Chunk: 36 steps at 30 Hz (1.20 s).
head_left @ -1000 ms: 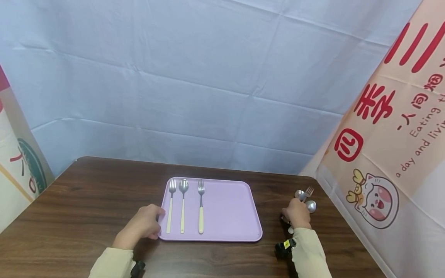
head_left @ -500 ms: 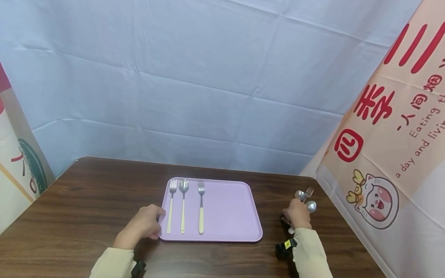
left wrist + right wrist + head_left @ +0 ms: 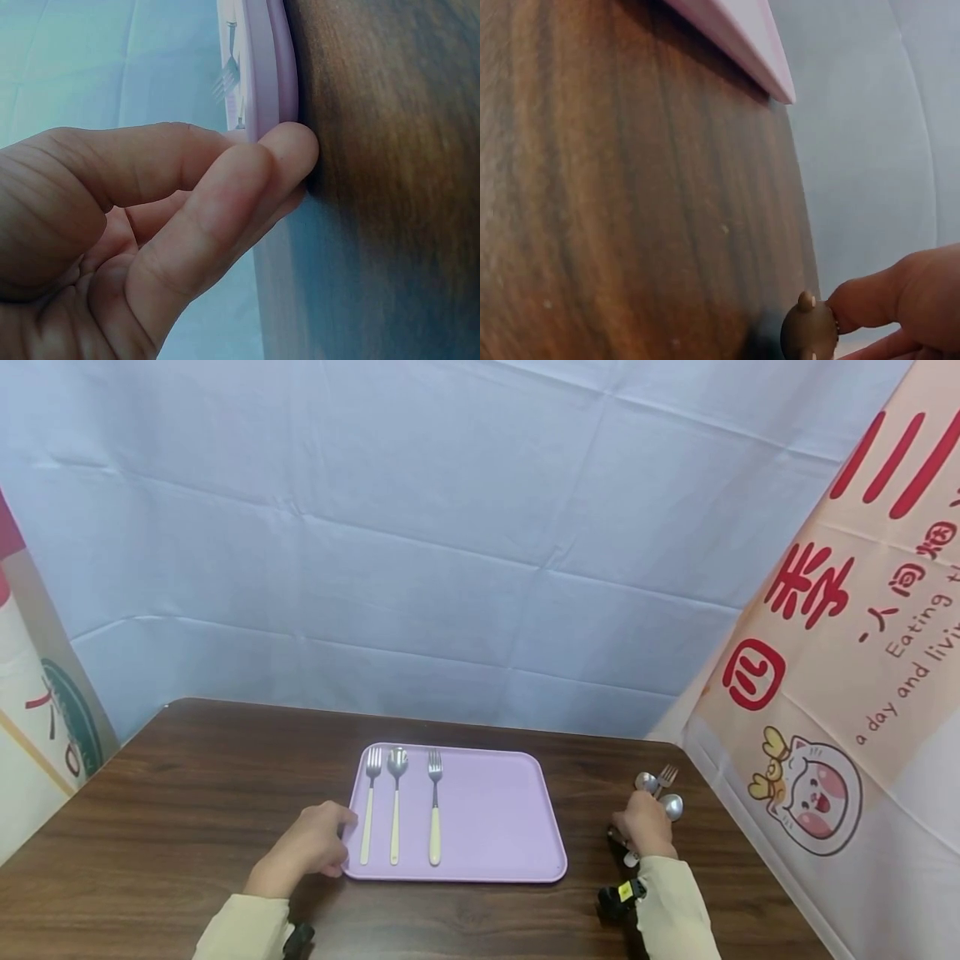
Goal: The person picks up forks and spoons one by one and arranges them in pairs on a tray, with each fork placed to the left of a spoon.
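My left hand (image 3: 311, 841) pinches the left rim of a lilac tray (image 3: 498, 818); in the left wrist view, thumb and fingers meet at its edge. On the tray, a fork (image 3: 368, 810), a spoon (image 3: 396, 810) and a second fork (image 3: 435, 814) lie side by side, pale handles towards me. At the right, my right hand (image 3: 647, 822) reaches down over a cutlery pile, where two spoon bowls, one spoon (image 3: 672, 807) nearer, and a fork (image 3: 667, 774) show. In the right wrist view, the hand touches a round brownish piece (image 3: 808, 334) with small knobs. Its grip is hidden.
A dark wooden table (image 3: 187, 793) carries everything. Pale blue cloth (image 3: 420, 568) hangs behind its far edge, and a printed banner (image 3: 810, 785) slants along the right side. Bare wood separates the tray from the cutlery pile.
My right hand has shifted very slightly to the right and towards me over the cutlery pile. The left hand, tray and cutlery on it stay put.
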### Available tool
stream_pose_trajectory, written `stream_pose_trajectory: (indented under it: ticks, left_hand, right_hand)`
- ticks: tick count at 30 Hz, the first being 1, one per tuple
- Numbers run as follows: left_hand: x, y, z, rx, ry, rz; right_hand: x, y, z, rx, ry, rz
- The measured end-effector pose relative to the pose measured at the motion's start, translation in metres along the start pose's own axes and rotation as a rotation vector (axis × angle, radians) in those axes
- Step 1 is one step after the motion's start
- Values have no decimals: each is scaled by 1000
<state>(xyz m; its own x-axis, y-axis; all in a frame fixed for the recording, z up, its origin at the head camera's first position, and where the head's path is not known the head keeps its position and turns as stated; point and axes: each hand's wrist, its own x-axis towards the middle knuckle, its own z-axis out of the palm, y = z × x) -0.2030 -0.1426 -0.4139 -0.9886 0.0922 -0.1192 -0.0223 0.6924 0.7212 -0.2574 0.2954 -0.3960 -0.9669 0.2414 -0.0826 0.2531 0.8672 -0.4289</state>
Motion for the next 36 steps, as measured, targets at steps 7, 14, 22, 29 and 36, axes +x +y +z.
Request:
stream_pose_trajectory:
  ticks: [7, 14, 22, 29, 36]
  left_hand:
    - [0, 1, 0, -13, -6, -12]
    - [0, 1, 0, -15, -9, -29]
    - [0, 1, 0, -9, -11, -8]
    - [0, 1, -1, 2, -11, -8]
    - [-1, 2, -1, -2, -10, -8]
  right_hand:
    - [-1, -5, -6, 2, 40, -24]
    - [-2, -11, -8, -19, 70, -70]
    - [-2, -10, -6, -26, 78, -79]
    - [-4, -13, -4, -40, 91, -116]
    - [-6, -19, 2, -75, 116, -145]
